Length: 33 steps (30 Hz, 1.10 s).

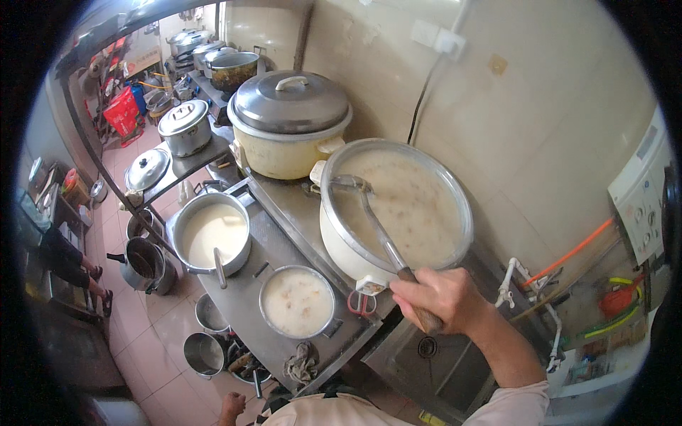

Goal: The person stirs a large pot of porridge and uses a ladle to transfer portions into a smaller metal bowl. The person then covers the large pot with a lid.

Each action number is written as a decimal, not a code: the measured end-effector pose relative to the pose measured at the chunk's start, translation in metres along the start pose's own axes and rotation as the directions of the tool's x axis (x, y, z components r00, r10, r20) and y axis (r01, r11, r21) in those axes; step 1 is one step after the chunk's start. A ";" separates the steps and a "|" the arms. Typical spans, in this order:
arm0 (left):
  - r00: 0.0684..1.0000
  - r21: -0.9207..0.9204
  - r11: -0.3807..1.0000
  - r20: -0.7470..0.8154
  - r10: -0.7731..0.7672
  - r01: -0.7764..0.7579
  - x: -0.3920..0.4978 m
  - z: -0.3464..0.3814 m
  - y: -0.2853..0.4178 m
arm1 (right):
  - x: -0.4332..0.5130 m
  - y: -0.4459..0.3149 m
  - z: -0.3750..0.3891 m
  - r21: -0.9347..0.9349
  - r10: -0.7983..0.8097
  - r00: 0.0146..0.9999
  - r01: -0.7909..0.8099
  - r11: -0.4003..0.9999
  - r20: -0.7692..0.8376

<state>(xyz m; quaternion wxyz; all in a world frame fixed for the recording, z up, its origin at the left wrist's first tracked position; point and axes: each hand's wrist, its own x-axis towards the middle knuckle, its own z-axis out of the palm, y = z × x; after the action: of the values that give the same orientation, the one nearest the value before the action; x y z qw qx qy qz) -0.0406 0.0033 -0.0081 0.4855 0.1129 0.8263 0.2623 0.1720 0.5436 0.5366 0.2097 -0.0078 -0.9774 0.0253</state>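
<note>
My right hand [445,298] grips the wooden handle of a metal ladle [381,226]. The ladle's head lies at the left inner rim of a large white rice cooker pot [341,239], in cloudy, pale porridge [410,207] with small brownish bits. Hanging low beside the counter, my left hand [233,407] has curled fingers and no object visible in it. On the steel counter, a smaller metal pan [262,314] holds lumpy pale porridge. Left of it stands a deeper pot [186,261] of smooth whitish liquid, a metal handle leaning over its rim.
A lidded rice cooker [279,152] stands behind the open one. Red-handled scissors [362,303] and a crumpled grey cloth [302,365] lie on the counter. A steel sink [453,351] is at right. Several pots, including a pressure cooker [143,266], stand on the tiled floor. A person's legs [88,274] show at far left.
</note>
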 end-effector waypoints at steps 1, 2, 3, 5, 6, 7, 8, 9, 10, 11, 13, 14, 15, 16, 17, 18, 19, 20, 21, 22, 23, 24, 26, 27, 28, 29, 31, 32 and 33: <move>1.000 0.090 0.996 0.014 0.028 -0.029 -0.001 -0.002 -0.001 | -0.005 -0.007 -0.006 -0.013 -0.011 0.999 0.011 1.000 0.049; 0.998 0.178 0.982 0.029 0.057 -0.061 -0.002 -0.003 -0.002 | -0.013 -0.013 -0.011 -0.055 -0.021 0.993 0.028 0.998 0.117; 0.999 0.162 0.986 0.042 0.035 -0.041 0.003 -0.007 -0.006 | -0.022 -0.019 -0.017 -0.064 -0.033 0.989 0.043 0.997 0.144; 0.999 0.077 0.996 -0.003 -0.034 0.035 0.001 -0.006 -0.005 | -0.035 -0.030 -0.026 -0.085 -0.066 0.976 0.086 0.993 0.206; 0.995 0.017 0.996 -0.054 -0.081 0.082 0.000 -0.004 0.006 | -0.043 -0.036 -0.031 -0.123 -0.098 0.967 0.130 0.984 0.235; 0.984 -0.052 0.990 -0.110 -0.139 0.134 -0.002 -0.005 0.013 | -0.049 -0.042 -0.037 -0.135 -0.097 0.956 0.139 0.981 0.277; 0.985 -0.075 0.988 -0.098 -0.142 0.135 -0.005 -0.010 0.019 | -0.054 -0.049 -0.044 -0.146 -0.093 0.943 0.146 0.978 0.318; 0.987 -0.098 0.987 -0.082 -0.139 0.131 -0.004 -0.012 0.023 | -0.059 -0.056 -0.049 -0.164 -0.083 0.929 0.151 0.975 0.361; 0.988 -0.120 0.985 -0.066 -0.137 0.128 -0.003 -0.015 0.028 | -0.063 -0.061 -0.052 -0.193 -0.103 0.931 0.179 0.965 0.349; 0.990 -0.081 0.989 -0.055 -0.131 0.126 -0.003 -0.018 0.033 | -0.068 -0.066 -0.055 -0.208 -0.104 0.920 0.194 0.959 0.378; 0.995 -0.001 0.995 0.017 -0.095 0.095 0.005 -0.014 0.055 | -0.070 -0.083 -0.068 -0.265 -0.069 0.882 0.214 0.940 0.467; 0.993 -0.028 0.992 0.007 -0.120 0.120 -0.001 -0.018 0.053 | -0.076 -0.080 -0.067 -0.262 -0.062 0.888 0.200 0.944 0.455; 0.990 -0.056 0.988 -0.001 -0.144 0.144 -0.006 -0.023 0.052 | -0.081 -0.075 -0.064 -0.237 -0.060 0.901 0.177 0.955 0.429; 0.988 -0.078 0.985 0.019 -0.154 0.155 -0.003 -0.024 0.052 | -0.081 -0.075 -0.065 -0.230 -0.035 0.907 0.144 0.962 0.419; 0.986 -0.117 0.980 0.051 -0.156 0.162 0.000 -0.025 0.052 | -0.081 -0.074 -0.066 -0.221 -0.012 0.912 0.112 0.969 0.409; 0.985 -0.160 0.973 0.086 -0.153 0.165 0.006 -0.024 0.051 | -0.080 -0.072 -0.065 -0.182 0.047 0.923 0.026 0.983 0.383; 0.982 -0.202 0.964 0.119 -0.149 0.171 0.011 -0.024 0.051 | -0.081 -0.067 -0.061 -0.138 0.104 0.928 -0.058 0.989 0.358; 0.984 -0.161 0.973 0.097 -0.153 0.167 0.014 -0.022 0.049 | -0.081 -0.061 -0.056 -0.090 0.162 0.928 -0.139 0.986 0.335; 0.986 -0.121 0.980 0.072 -0.151 0.159 0.012 -0.020 0.057 | -0.082 -0.054 -0.048 -0.047 0.198 0.944 -0.192 0.980 0.264; 0.988 -0.078 0.985 0.044 -0.151 0.154 0.005 -0.023 0.072 | -0.082 -0.045 -0.041 0.004 0.236 0.952 -0.242 0.970 0.193; 0.988 -0.096 0.983 0.045 -0.151 0.155 0.013 -0.022 0.068 | -0.081 -0.036 -0.035 0.059 0.276 0.953 -0.285 0.957 0.122; 0.987 -0.117 0.980 0.040 -0.157 0.161 0.012 -0.024 0.065 | -0.077 -0.027 -0.027 0.145 0.319 0.945 -0.326 0.934 0.071; 0.986 -0.143 0.976 0.051 -0.157 0.163 0.014 -0.027 0.045 | -0.067 -0.007 -0.008 0.225 0.313 0.949 -0.299 0.927 -0.028; 0.987 -0.152 0.975 0.062 -0.151 0.159 0.015 -0.028 0.036 | -0.062 0.002 0.001 0.263 0.309 0.948 -0.279 0.924 -0.078; 0.987 -0.161 0.975 0.072 -0.146 0.156 0.015 -0.029 0.030 | -0.056 0.010 0.008 0.308 0.336 0.940 -0.301 0.902 -0.065; 0.983 -0.153 0.972 0.074 -0.168 0.178 0.015 -0.030 0.023 | -0.051 0.019 0.017 0.324 0.333 0.940 -0.292 0.900 -0.078; 0.974 -0.141 0.965 0.083 -0.211 0.221 0.014 -0.028 0.011 | -0.040 0.034 0.036 0.352 0.327 0.940 -0.274 0.895 -0.100; 0.975 -0.164 0.962 0.071 -0.209 0.218 0.014 -0.026 0.005 | -0.033 0.040 0.043 0.357 0.329 0.938 -0.272 0.894 -0.108; 0.976 -0.188 0.957 0.058 -0.212 0.219 0.011 -0.023 -0.004 | -0.025 0.045 0.051 0.341 0.299 0.949 -0.250 0.906 -0.099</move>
<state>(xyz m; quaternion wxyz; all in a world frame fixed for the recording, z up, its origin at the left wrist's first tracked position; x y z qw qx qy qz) -0.0659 -0.0027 -0.0099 0.5350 -0.0208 0.7952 0.2847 0.1741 0.5855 0.4779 0.2750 -0.1129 -0.9305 0.2142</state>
